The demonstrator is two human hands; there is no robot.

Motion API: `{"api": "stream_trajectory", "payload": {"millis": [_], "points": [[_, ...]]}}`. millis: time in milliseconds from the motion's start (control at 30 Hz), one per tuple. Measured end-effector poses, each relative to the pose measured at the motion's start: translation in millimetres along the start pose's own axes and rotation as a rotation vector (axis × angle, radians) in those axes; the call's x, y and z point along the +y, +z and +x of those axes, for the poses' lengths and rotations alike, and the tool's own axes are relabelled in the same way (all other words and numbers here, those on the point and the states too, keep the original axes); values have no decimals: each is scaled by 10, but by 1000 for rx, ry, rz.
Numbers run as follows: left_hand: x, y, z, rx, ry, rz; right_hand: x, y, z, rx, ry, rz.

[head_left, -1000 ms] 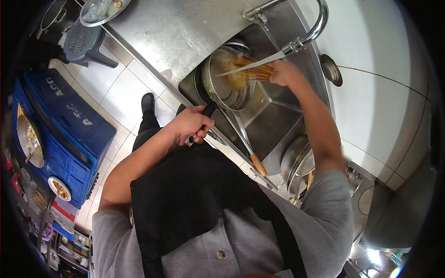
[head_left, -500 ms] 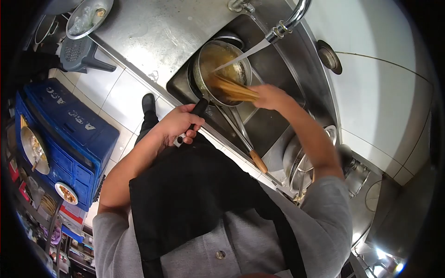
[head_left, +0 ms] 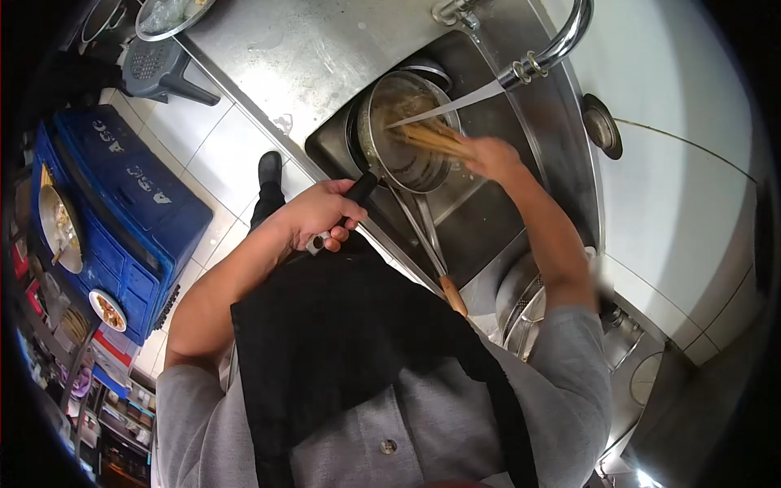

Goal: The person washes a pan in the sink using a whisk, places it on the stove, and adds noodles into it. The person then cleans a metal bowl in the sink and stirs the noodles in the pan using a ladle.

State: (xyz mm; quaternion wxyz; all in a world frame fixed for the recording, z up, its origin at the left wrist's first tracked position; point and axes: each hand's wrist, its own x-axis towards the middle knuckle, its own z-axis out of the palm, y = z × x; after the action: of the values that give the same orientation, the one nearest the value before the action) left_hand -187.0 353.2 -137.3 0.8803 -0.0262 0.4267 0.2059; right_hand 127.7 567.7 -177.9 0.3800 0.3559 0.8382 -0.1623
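My left hand (head_left: 329,215) is closed round the black handle (head_left: 362,189) of a pan (head_left: 368,138) tilted over the sink. Cloudy water swirls inside the pan, where a stream from the faucet (head_left: 521,71) lands. My right hand (head_left: 490,158) grips a bundle of thin wooden sticks, a bamboo brush (head_left: 435,138), whose far end is in the pan. The brush tips are blurred in the water. Another dark pan lies partly hidden beneath.
In the sink (head_left: 488,220) rests a utensil with a wooden handle (head_left: 452,295). Metal bowls and strainers (head_left: 521,289) stand by my right elbow. A blue crate (head_left: 122,195) holding a pan (head_left: 69,232) and a small bowl (head_left: 107,310) is at left, near a grey stool (head_left: 154,65).
The brush has moved about within the pan, still in my right hand. The pan's inside looks browner and less yellow. The whole view has shifted slightly; my left hand keeps its hold.
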Motion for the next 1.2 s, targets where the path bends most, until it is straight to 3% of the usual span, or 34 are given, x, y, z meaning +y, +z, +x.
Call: {"api": "stream_trajectory", "payload": {"millis": [100,133,267,367,433,567,700,767,900,967,1033,1100,1167,1200], "points": [[0,22,-18,45,11,-5,-209,-33,31,95,-47,107],[-51,28,-22,36,-6,-9,-174,-19,-105,27,-6,109],[-1,2,-6,-10,20,0,317,364,-220,-8,-79,42],[-17,15,-14,8,6,8,-207,88,-114,-1,-8,8],[-1,8,-1,23,15,32,-407,36,-77,99,-48,164],[9,14,-11,18,24,25,449,674,-393,56,-181,167],[21,22,-17,11,10,56,-386,128,-199,-9,10,34],[43,28,-25,30,9,80,-610,82,-70,49,-17,280],[25,16,-5,17,26,75,-148,381,-454,-10,-96,170],[21,8,-3,26,29,49,3,269,-379,-154,65,30],[-12,18,1,47,7,100,-188,124,-234,-136,37,45],[-3,-4,18,30,23,113,-377,-77,-103,92,76,138],[-52,27,6,12,23,121,-201,232,-208,8,105,116],[2,24,-7,36,37,99,147,445,-241,5,20,77]]}}
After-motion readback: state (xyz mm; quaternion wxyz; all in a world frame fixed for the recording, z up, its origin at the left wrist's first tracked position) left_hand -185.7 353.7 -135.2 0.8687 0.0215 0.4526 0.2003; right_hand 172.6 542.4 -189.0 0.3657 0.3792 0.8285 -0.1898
